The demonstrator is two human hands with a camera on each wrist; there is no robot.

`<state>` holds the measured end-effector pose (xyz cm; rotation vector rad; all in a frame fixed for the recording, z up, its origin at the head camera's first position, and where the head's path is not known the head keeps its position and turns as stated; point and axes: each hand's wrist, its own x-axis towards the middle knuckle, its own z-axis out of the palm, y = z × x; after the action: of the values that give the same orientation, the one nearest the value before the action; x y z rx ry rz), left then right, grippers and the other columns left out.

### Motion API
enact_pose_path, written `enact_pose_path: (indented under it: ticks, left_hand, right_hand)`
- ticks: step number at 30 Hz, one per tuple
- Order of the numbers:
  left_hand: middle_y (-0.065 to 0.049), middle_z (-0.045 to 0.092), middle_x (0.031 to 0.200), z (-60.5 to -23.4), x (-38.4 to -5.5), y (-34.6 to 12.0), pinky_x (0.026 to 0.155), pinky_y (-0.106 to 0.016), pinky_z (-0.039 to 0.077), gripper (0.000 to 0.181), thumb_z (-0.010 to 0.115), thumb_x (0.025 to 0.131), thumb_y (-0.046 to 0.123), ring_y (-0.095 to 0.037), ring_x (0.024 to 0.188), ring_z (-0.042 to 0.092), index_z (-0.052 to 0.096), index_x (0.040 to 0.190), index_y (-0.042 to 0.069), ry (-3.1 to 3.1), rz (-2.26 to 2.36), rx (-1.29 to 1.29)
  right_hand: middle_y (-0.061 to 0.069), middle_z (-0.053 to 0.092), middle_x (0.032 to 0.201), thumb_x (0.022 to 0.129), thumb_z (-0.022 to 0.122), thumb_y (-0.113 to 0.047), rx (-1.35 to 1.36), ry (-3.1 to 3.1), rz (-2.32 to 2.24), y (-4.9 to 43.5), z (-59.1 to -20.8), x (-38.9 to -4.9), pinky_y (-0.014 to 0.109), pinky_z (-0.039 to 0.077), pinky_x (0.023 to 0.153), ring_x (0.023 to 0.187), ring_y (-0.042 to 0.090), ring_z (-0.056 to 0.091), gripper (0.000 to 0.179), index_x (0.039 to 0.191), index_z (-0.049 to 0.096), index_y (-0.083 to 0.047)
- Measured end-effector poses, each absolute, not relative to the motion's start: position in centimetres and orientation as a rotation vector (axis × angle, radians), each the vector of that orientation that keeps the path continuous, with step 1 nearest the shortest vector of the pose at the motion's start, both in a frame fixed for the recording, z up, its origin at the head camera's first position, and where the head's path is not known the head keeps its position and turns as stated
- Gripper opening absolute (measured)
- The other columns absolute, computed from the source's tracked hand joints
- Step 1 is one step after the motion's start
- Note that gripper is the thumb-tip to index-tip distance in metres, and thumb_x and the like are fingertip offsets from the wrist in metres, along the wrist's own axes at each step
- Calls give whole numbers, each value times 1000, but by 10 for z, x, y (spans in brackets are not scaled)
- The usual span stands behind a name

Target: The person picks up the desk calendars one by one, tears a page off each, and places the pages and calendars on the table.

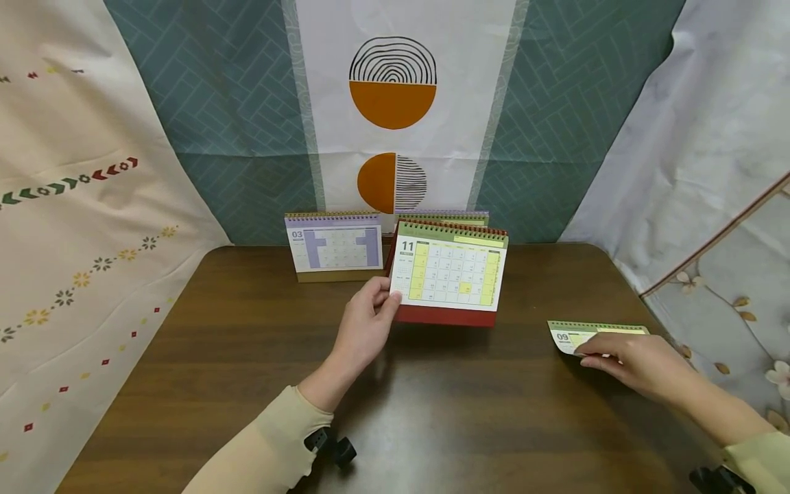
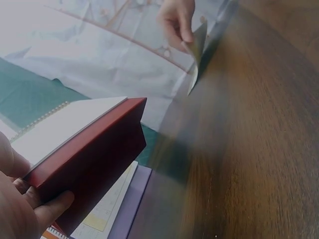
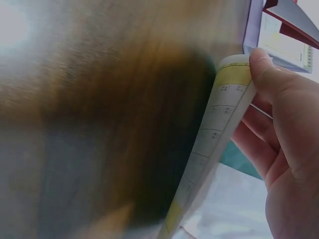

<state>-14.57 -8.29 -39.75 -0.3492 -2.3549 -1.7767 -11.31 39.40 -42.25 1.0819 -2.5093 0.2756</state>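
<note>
In the head view my left hand (image 1: 364, 322) grips the left edge of a red-based desk calendar (image 1: 449, 271), its spiral-bound page showing 11. That calendar is tilted back, and its red base (image 2: 94, 149) fills much of the left wrist view, thumb on the page side and fingers beneath. Off to the right, my right hand (image 1: 648, 362) pinches a loose calendar page (image 1: 563, 337) marked 09. The page has a green top strip with a row of punched holes. Its sheet curls in the right wrist view, thumb (image 3: 266, 74) on one face and fingers behind.
A purple-and-white desk calendar (image 1: 336, 248) showing 03 stands at the back of the wooden table (image 1: 259, 363). Another calendar (image 1: 475, 218) with a purple spiral is mostly hidden behind the red one. Patterned cloths (image 1: 234, 103) hang behind and at both sides.
</note>
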Motion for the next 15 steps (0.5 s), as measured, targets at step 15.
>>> enact_pose_path:
  ticks: [15]
  left_hand:
    - [-8, 82, 111, -399, -144, -71, 74, -33, 49, 15, 68, 109, 7, -19, 88, 69, 70, 125, 5, -2364, -1787, -363]
  right_hand:
    - [-22, 72, 106, 87, 95, -27, 1017, -2710, 315, 389, -435, -99, 22, 50, 62, 81, -7, 63, 26, 109, 82, -31]
